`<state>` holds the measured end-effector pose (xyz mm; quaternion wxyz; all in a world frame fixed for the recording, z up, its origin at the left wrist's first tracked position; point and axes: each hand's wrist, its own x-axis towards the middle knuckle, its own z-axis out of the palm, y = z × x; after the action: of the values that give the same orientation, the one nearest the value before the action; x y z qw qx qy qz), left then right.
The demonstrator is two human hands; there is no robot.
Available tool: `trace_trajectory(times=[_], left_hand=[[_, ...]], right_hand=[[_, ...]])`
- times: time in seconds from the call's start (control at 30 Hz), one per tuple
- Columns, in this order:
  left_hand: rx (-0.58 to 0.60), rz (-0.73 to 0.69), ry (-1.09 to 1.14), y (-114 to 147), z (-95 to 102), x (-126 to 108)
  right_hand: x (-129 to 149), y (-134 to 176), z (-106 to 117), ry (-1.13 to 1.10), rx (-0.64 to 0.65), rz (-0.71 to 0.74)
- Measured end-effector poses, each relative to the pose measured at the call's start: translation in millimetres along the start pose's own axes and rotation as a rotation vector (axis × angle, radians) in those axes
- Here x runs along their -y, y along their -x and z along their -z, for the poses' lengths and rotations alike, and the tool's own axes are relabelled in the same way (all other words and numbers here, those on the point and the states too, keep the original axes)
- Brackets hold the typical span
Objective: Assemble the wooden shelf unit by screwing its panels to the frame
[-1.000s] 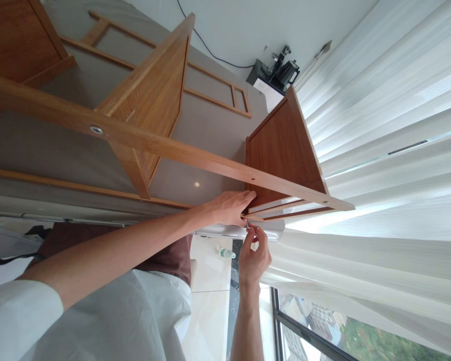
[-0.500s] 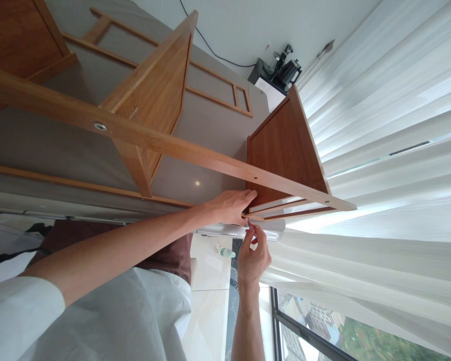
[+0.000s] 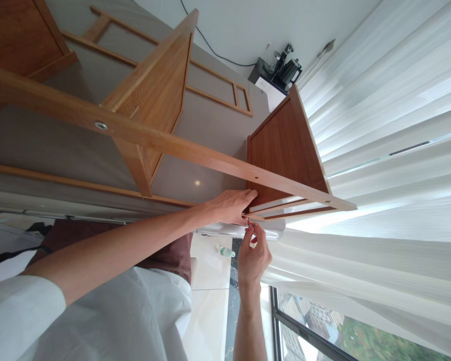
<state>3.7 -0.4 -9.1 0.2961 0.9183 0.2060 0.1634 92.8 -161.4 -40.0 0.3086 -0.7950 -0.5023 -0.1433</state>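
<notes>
A wooden shelf frame [image 3: 206, 154] lies on its side over a grey tabletop [image 3: 203, 125]. Its end panel [image 3: 285, 145] slants up at the right. My left hand [image 3: 233, 206] is closed around the frame's near lower corner, fingers over the panel's inner side and thumb by the rail end. Just below that corner, my right hand [image 3: 254, 255] pinches with thumb and forefinger at the rail's end. Whatever sits between those fingertips is thin, dark and too small to name. A middle panel [image 3: 154, 105] stands between the long rails, left of my hands.
A loose ladder-like wooden frame [image 3: 214, 82] lies at the back of the table. Beyond it, a black kettle [image 3: 290, 74] sits on a small cabinet. White curtains [image 3: 391, 165] hang on the right. On the floor below lies a plastic bottle [image 3: 225, 251].
Both hands keep their places at the corner. The fingers of my right hand have shifted very slightly in their pinch.
</notes>
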Motion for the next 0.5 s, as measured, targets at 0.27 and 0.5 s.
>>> trace_trajectory(times=[0.27,0.5], left_hand=[[-0.012,0.003,-0.004,-0.8,-2.2,0.8],[-0.005,0.006,0.0,0.3,0.4,-0.5]], right_hand=[[6.1,-2.7,3.7,-0.065,0.005,-0.169],[6.6,-2.9,2.3,-0.1,-0.007,-0.229]])
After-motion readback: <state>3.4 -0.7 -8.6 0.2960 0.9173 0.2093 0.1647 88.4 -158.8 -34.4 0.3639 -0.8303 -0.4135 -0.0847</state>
